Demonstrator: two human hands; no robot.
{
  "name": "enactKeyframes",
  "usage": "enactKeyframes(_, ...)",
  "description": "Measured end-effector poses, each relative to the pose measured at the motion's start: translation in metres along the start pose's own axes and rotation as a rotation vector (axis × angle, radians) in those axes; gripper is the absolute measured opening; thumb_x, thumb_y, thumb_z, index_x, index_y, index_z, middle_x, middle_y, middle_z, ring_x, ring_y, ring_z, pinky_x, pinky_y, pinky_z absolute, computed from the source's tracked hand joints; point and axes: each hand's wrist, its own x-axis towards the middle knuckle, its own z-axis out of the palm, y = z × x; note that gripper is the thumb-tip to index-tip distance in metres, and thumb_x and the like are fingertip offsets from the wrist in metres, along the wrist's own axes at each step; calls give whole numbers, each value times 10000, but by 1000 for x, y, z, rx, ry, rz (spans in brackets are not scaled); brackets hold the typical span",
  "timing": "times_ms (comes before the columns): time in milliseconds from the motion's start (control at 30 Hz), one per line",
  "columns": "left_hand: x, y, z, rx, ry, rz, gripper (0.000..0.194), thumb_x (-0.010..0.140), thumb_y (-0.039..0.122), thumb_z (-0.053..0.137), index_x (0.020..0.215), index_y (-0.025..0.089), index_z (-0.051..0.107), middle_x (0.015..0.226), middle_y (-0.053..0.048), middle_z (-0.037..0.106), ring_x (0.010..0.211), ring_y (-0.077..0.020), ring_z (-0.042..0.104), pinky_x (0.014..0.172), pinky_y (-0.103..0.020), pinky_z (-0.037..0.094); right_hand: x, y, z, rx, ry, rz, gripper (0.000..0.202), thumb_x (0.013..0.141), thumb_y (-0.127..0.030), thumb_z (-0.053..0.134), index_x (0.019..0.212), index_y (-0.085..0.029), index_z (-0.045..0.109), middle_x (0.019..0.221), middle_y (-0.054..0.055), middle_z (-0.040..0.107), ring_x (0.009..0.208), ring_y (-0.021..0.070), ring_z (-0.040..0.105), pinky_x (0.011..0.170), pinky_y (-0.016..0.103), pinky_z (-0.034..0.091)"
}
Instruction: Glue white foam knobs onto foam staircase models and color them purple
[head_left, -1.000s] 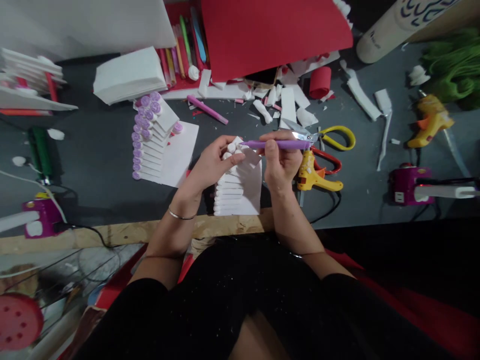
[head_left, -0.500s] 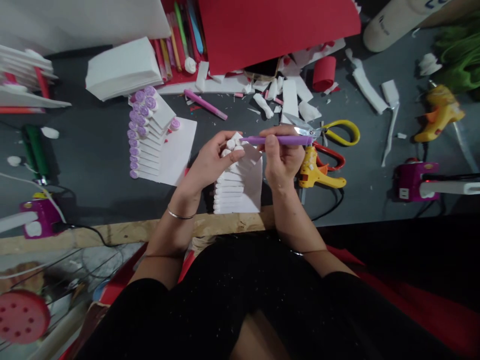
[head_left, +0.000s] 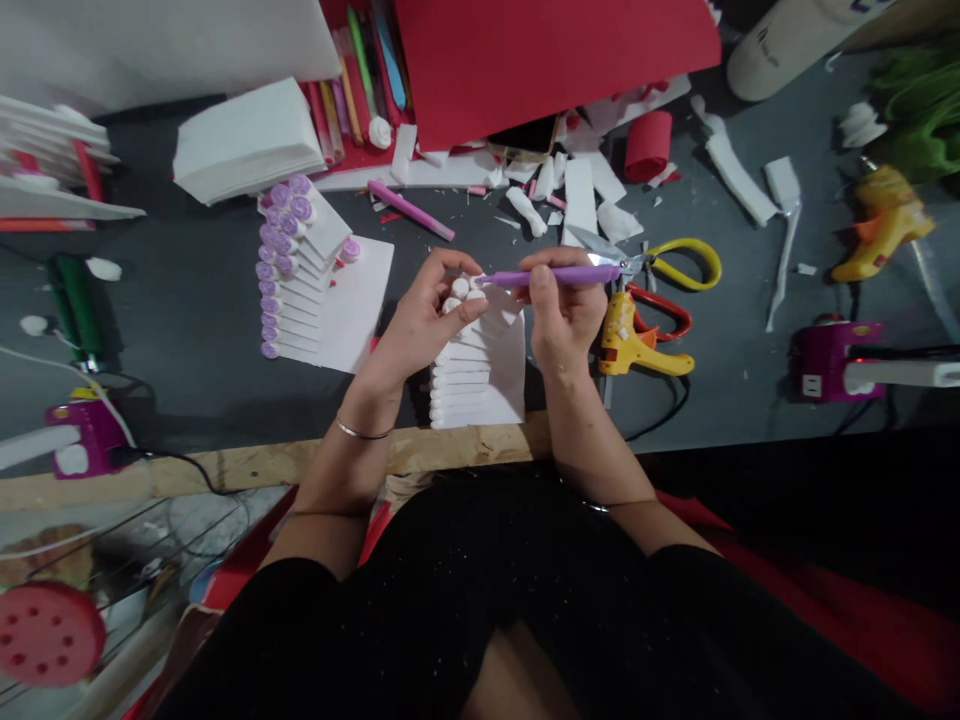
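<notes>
My left hand (head_left: 420,318) pinches a small bunch of white paper rolls (head_left: 460,289) between thumb and fingers, above a white sheet (head_left: 508,375). On that sheet lies a row of similar white rolls (head_left: 459,380). A purple marker (head_left: 511,279) is gripped in my right hand (head_left: 568,318), and its tip meets the round ends of the bunch. To the left, another sheet carries rolls with purple spiral-marked ends (head_left: 279,238). Close to my right hand are scissors (head_left: 682,258) with red and yellow handles and a yellow glue gun (head_left: 634,350).
A pink marker (head_left: 411,210) and white paper scraps (head_left: 580,195) lie beyond my hands. A stack of white paper (head_left: 247,140), several coloured pens (head_left: 360,60) and a red sheet (head_left: 555,60) sit further back. Purple power sockets (head_left: 836,360) and cables flank both sides.
The marker has tilted slightly and shifted a little to the left at the roll ends. My left fingers have adjusted slightly around the bunch.
</notes>
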Motion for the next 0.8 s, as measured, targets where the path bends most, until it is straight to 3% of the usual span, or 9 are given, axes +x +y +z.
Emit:
enactKeyframes(100, 0, 2, 0, -17, -8, -16, 518, 827, 671, 781, 1125, 301, 574, 748, 31, 502, 636, -138, 482, 591, -279, 389, 2, 4, 0, 18, 55, 53, 406, 953, -699, 599, 984, -297, 646, 963, 10, 632, 757, 163, 664, 723, 391, 612)
enactKeyframes(233, 1, 2, 0, -24, -11, -16, 536, 811, 680, 788, 1102, 288, 566, 813, 16, 556, 664, -140, 492, 608, -286, 394, 3, 10, -2, 64, 2, 113, 469, 911, -758, 624, 969, -295, 667, 954, 9, 653, 814, 175, 705, 793, 401, 651)
enactKeyframes(500, 2, 1, 1, -24, 8, -5, 549, 793, 694, 805, 1072, 276, 584, 874, 6, 598, 669, -122, 503, 605, -270, 421, 4, 16, -5, 25, -39, 101, 428, 966, -705, 585, 996, -288, 679, 908, 16, 658, 803, 164, 720, 761, 365, 641)
enactKeyframes(667, 2, 1, 1, -26, 7, -21, 541, 796, 683, 807, 1078, 281, 580, 850, 10, 589, 690, -132, 517, 622, -272, 428, 7, 20, -6, 39, -45, 156, 511, 931, -781, 569, 1052, -298, 683, 858, 15, 658, 817, 186, 724, 772, 388, 641)
enactKeyframes(800, 1, 1, 1, -18, 9, -19, 515, 815, 652, 804, 1077, 273, 575, 852, 10, 578, 692, -132, 511, 623, -272, 419, 8, 19, -4, 14, -37, 112, 479, 943, -753, 579, 962, -282, 671, 831, 9, 658, 769, 172, 709, 746, 370, 624)
